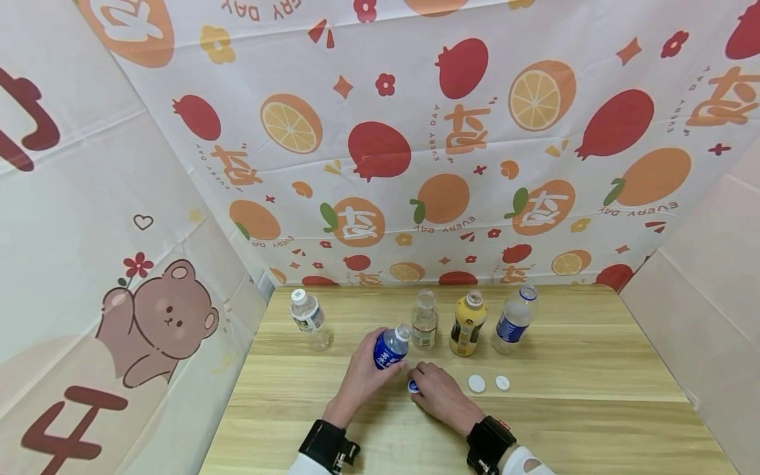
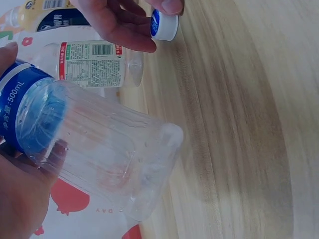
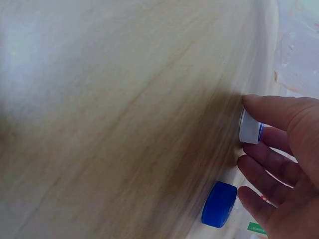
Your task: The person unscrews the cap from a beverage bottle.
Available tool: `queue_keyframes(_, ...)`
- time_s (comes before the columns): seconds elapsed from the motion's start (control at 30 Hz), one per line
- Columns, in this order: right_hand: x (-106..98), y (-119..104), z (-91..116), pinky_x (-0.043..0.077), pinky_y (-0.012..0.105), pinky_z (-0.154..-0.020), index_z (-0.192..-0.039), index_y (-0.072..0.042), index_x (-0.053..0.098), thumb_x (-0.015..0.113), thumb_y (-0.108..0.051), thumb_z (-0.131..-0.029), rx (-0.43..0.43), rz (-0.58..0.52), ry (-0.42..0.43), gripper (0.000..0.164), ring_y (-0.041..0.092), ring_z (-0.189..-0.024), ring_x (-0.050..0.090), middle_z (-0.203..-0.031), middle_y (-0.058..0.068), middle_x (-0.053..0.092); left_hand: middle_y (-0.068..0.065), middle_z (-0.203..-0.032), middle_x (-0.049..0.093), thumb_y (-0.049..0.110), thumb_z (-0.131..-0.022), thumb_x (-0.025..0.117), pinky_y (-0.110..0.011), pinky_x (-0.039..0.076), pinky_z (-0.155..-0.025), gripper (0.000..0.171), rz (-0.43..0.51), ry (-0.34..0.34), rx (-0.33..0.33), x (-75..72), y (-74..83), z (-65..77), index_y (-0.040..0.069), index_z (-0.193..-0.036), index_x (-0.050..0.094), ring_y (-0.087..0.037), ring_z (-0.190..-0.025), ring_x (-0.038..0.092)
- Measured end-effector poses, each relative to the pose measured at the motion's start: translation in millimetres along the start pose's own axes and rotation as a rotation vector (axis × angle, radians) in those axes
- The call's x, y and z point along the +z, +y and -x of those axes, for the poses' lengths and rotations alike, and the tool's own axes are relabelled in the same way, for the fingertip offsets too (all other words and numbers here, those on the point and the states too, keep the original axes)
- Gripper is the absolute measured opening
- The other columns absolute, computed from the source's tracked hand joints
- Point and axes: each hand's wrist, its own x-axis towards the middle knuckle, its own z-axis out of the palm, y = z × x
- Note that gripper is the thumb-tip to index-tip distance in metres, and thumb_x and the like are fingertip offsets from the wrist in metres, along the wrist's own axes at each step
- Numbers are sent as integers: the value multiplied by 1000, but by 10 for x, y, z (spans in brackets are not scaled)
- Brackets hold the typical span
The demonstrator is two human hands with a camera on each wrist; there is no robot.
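My left hand (image 1: 363, 373) grips a clear plastic bottle (image 2: 114, 144) round its blue label, with the bottle tilted and its neck leaning to the right. To the right of it, low over the wooden table (image 1: 332, 422), my right hand (image 1: 442, 396) pinches a white bottle cap with a blue top (image 2: 166, 26) between thumb and fingers. The right wrist view shows that cap on its edge close to the tabletop. A plain blue cap (image 3: 219, 204) lies beside the outer fingers of the right hand; the hand hides it in the head view.
Behind my hands stand a clear bottle with a paper label (image 1: 424, 323), a yellow bottle (image 1: 468, 326) and a blue-labelled bottle (image 1: 513, 323). A white-capped bottle (image 1: 310, 320) stands at the back left. Two white discs (image 1: 477, 383) lie right of my right hand. A fruit-print cloth (image 1: 380, 152) hangs behind.
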Motion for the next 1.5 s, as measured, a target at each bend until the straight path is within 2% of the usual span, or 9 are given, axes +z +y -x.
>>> queue_keyframes(0.27, -88, -59, 55, 56, 34, -77, -115, -7, 71, 79, -25, -90, -10, 19, 49, 32, 16, -90, 62, -108, 4, 65, -14, -133, 63, 32, -85, 86, -52, 54, -94, 76, 70, 71, -39, 9, 7, -139, 10, -147, 48, -32, -117, 63)
queue_keyframes(0.43, -273, -103, 103, 58, 43, -87, -119, -9, 72, 77, -29, -93, 49, -35, 65, 33, 21, -102, 65, -116, 4, 67, -15, -133, 63, 35, -85, 84, -52, 56, -91, 76, 104, 108, -36, -20, -4, -279, 11, -148, 47, -33, -114, 64)
queue_keyframes(0.67, -530, -64, 230, 56, 46, -92, -119, -12, 72, 76, -28, -94, 119, -79, 89, 29, 21, -109, 64, -118, 2, 66, -13, -137, 56, 37, -85, 85, -58, 50, -99, 78, 105, 168, -11, -43, -81, -523, 11, -149, 49, -34, -122, 57)
queue_keyframes(0.77, -603, -35, 285, 55, 47, -93, -118, -12, 72, 77, -28, -94, 140, -88, 101, 29, 21, -110, 63, -118, 2, 66, -16, -139, 55, 33, -86, 86, -58, 49, -104, 79, 141, 184, -43, -37, -108, -632, 11, -151, 48, -37, -127, 56)
queue_keyframes(0.87, -648, -11, 331, 55, 46, -94, -118, -12, 73, 77, -27, -94, 152, -80, 109, 29, 21, -111, 63, -119, 2, 66, -19, -142, 55, 30, -86, 86, -55, 48, -108, 80, 200, 186, -116, -21, -136, -714, 9, -152, 46, -38, -131, 55)
queue_keyframes(0.97, -675, -3, 361, 56, 45, -92, -117, -12, 73, 77, -26, -94, 142, -61, 117, 28, 21, -111, 63, -119, 2, 66, -22, -144, 55, 27, -86, 87, -55, 48, -108, 80, 243, 199, -180, -1, -162, -747, 5, -151, 45, -41, -132, 55)
queue_keyframes(1.03, -689, -5, 378, 57, 44, -90, -116, -11, 73, 77, -26, -94, 132, -55, 126, 27, 20, -110, 64, -118, 2, 66, -23, -143, 55, 24, -85, 88, -56, 48, -108, 80, 240, 213, -191, 20, -190, -755, 3, -150, 46, -42, -131, 55)
queue_keyframes(1.37, -679, 21, 419, 57, 44, -91, -115, -10, 73, 77, -22, -94, 127, -67, 164, 24, 20, -111, 64, -118, 2, 67, -22, -141, 56, 18, -85, 87, -56, 46, -109, 78, 225, 253, -182, 136, -356, -820, 4, -148, 44, -40, -131, 55)
queue_keyframes(1.5, -712, 68, 450, 57, 45, -91, -115, -10, 73, 79, -20, -93, 144, -78, 187, 25, 21, -108, 65, -117, 1, 67, -25, -148, 49, 14, -83, 88, -59, 40, -114, 95, 199, 246, -173, 195, -306, -861, 1, -157, 30, -43, -137, 49)
